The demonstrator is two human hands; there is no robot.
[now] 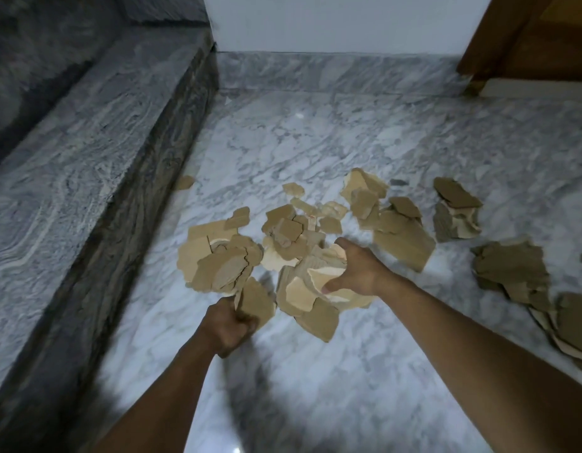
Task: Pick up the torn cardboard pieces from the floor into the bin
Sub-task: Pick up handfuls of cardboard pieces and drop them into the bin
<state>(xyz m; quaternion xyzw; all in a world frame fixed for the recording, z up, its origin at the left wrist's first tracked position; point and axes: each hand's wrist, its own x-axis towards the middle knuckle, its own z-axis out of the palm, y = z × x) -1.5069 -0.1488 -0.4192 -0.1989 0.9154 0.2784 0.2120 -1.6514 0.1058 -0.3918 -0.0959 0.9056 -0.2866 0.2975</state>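
both hands [229, 325] clutch cardboard pieces [302, 276]; blurred, fingers seemingly hidden.

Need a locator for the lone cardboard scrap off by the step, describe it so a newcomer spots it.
Start at the grey marble step running along the left of the floor. Follow its dark front face toward the back wall; the small cardboard scrap lies flat on the floor right at its base. It sits alone, well left of the main cardboard pile, and is smaller than most pieces there.
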